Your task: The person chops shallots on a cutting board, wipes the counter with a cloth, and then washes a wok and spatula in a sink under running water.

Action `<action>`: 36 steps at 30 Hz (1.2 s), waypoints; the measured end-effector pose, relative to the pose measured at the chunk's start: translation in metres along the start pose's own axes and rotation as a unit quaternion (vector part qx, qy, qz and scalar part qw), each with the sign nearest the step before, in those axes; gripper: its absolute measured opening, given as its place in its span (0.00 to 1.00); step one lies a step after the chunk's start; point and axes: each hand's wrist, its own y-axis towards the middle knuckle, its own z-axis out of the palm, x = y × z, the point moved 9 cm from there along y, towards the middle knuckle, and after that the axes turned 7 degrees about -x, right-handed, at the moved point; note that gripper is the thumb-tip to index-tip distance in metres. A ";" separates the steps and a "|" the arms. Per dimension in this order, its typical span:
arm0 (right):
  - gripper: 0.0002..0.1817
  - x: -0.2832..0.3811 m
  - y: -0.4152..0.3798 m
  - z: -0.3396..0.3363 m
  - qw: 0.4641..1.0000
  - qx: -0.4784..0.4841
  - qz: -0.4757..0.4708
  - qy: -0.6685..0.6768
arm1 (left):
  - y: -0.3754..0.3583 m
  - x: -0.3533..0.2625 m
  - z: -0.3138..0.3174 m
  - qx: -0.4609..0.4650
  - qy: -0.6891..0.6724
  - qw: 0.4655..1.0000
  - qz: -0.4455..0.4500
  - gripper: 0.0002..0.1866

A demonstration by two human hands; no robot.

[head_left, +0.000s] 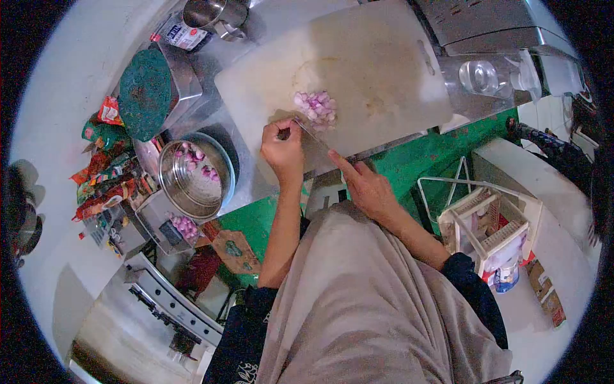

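My right hand (369,187) grips a knife (313,135), its index finger stretched along the blade near the handle. The thin blade points up and left over the near edge of a white cutting board (384,51). My left hand (283,153) is closed, fingers and thumb curled into a loop beside the blade's tip. Whatever it may pinch is too small to make out. Just beyond the blade lies a small heap of cut purple-and-white shallots (316,109) on the board.
Left of the board stands a steel bowl (167,169) with several shallots inside. Near it are a plastic tub with a green lid (146,95), spice packets (105,173) and more shallots (184,226). A metal jug (214,14) is at the back. A wooden crate (489,221) stands right.
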 end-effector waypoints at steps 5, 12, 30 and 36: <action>0.41 0.002 0.016 0.006 0.999 -0.029 -0.013 -0.006 | -0.002 -0.002 -0.001 -0.002 -0.015 1.000 -0.021 0.04; 0.36 -0.007 0.001 0.005 0.999 -0.011 0.020 0.044 | -0.003 0.000 -0.001 -0.005 -0.038 0.999 -0.020 0.04; 0.40 0.008 0.008 -0.003 0.999 0.008 0.016 0.036 | 0.006 0.004 0.001 0.024 0.066 0.997 -0.035 0.06; 0.41 0.008 0.012 0.003 1.000 -0.016 0.014 0.009 | 0.004 0.013 0.002 0.011 0.025 0.999 -0.034 0.04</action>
